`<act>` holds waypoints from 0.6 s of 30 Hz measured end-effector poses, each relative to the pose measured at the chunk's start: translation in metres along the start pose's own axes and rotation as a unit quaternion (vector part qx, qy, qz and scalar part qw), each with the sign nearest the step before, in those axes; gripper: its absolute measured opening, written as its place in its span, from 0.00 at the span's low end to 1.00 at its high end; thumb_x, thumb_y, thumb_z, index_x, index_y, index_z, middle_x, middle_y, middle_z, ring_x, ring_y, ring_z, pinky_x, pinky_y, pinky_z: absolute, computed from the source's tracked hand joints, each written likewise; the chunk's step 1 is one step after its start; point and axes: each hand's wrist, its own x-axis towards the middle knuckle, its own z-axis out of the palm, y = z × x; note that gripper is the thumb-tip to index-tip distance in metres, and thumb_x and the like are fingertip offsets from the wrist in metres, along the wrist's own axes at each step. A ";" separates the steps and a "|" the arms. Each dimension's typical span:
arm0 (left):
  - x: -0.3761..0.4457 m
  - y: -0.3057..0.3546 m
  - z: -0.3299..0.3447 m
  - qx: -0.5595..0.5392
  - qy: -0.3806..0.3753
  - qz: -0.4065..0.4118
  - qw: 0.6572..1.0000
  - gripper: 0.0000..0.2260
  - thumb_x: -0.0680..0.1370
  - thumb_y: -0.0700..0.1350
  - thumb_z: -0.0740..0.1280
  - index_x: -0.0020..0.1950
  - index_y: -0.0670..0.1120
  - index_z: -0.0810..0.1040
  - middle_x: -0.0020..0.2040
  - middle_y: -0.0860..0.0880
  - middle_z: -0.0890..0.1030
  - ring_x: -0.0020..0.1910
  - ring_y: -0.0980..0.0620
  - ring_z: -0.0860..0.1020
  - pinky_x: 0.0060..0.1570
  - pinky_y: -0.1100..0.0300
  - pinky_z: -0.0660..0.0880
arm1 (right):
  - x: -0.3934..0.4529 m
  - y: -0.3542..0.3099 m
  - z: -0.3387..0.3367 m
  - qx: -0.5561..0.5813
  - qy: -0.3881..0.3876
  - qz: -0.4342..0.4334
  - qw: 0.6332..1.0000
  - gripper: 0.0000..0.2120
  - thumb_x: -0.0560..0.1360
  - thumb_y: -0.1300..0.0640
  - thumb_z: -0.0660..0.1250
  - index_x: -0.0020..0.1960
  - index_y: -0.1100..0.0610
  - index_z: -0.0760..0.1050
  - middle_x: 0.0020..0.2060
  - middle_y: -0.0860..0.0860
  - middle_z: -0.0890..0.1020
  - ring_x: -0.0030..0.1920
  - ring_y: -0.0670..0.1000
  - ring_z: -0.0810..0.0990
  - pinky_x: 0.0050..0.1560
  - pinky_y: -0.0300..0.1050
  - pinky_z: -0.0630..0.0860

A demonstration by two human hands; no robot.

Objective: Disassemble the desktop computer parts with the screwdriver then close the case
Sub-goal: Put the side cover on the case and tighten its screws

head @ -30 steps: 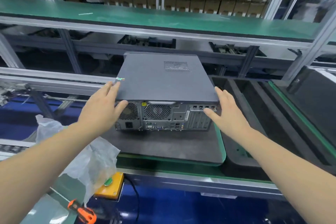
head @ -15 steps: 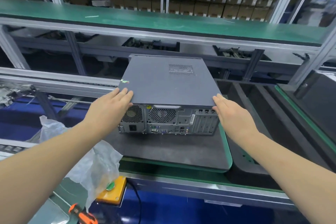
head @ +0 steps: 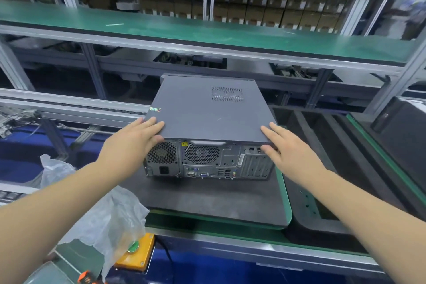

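The lid [head: 207,108] is seen on the case [head: 207,159], mid-pad [head: 207,200]. It is pressed by flat left hand [head: 136,140] and right hand [head: 285,147] (fingers apart); probably nearly done.

two bare forearms come into view from the bottom corners — no sleeves, no cuffs, nothing covering them up to the frame edge. the left hand [head: 132,143] wears no glove, ring or watch, and its wrist carries no band. the right hand [head: 289,151] is just as bare — no glove, no jewellery, no strap at the wrist. the fingernails look short and plain, though they are small and slightly blurred. no marks, tape or plasters show on either arm. the rest of the person is out of view.
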 end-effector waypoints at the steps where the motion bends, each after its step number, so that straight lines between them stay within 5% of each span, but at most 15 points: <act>1: 0.004 -0.001 0.000 -0.037 -0.030 -0.038 0.998 0.20 0.84 0.53 0.61 0.77 0.54 0.70 0.78 0.53 0.69 0.75 0.46 0.70 0.65 0.48 0.73 | 0.005 0.004 -0.004 0.011 -0.011 0.007 1.000 0.29 0.84 0.42 0.62 0.83 0.47 0.62 0.82 0.47 0.63 0.79 0.50 0.64 0.77 0.48 0.62; 5: 0.005 0.004 0.010 -0.122 -0.031 -0.101 0.987 0.21 0.84 0.54 0.62 0.77 0.57 0.70 0.81 0.52 0.63 0.73 0.45 0.71 0.69 0.50 0.69 | 0.007 -0.001 0.000 0.118 -0.029 0.056 0.991 0.29 0.82 0.41 0.65 0.81 0.40 0.63 0.82 0.40 0.59 0.61 0.44 0.78 0.67 0.45 0.69; 8: 0.005 -0.009 0.006 -0.286 -0.006 -0.185 0.940 0.24 0.80 0.60 0.67 0.75 0.59 0.72 0.72 0.56 0.75 0.62 0.57 0.78 0.64 0.55 0.72 | 0.010 0.005 -0.006 0.254 -0.057 0.112 0.959 0.37 0.77 0.38 0.71 0.81 0.40 0.62 0.80 0.38 0.62 0.73 0.42 0.68 0.72 0.44 0.64; 10: 0.008 -0.014 0.007 -0.421 -0.035 -0.282 0.861 0.30 0.77 0.69 0.63 0.75 0.58 0.70 0.66 0.58 0.78 0.60 0.56 0.79 0.64 0.51 0.73 | 0.019 0.003 -0.010 0.417 -0.079 0.204 0.882 0.47 0.73 0.31 0.71 0.84 0.44 0.53 0.81 0.40 0.61 0.76 0.44 0.65 0.75 0.48 0.63; 12: 0.015 -0.010 0.014 -0.480 -0.078 -0.338 0.805 0.35 0.74 0.72 0.56 0.71 0.51 0.75 0.67 0.52 0.79 0.64 0.47 0.78 0.69 0.43 0.71 | 0.033 -0.001 -0.004 0.513 -0.074 0.308 0.797 0.46 0.74 0.28 0.64 0.84 0.45 0.52 0.82 0.44 0.59 0.79 0.50 0.64 0.80 0.57 0.60; 15: 0.022 -0.004 0.023 -0.450 -0.054 -0.362 0.814 0.32 0.75 0.67 0.53 0.61 0.44 0.79 0.61 0.44 0.81 0.61 0.40 0.79 0.67 0.40 0.73 | 0.049 -0.008 0.014 0.538 -0.053 0.388 0.747 0.33 0.81 0.36 0.58 0.82 0.49 0.62 0.78 0.48 0.69 0.77 0.55 0.69 0.79 0.62 0.61; 18: 0.018 0.003 0.022 -0.418 -0.011 -0.361 0.833 0.25 0.78 0.63 0.54 0.51 0.44 0.80 0.55 0.45 0.82 0.55 0.41 0.79 0.61 0.45 0.75 | 0.041 -0.016 0.016 0.514 -0.050 0.406 0.754 0.25 0.83 0.40 0.58 0.75 0.50 0.70 0.72 0.49 0.76 0.71 0.56 0.73 0.76 0.61 0.64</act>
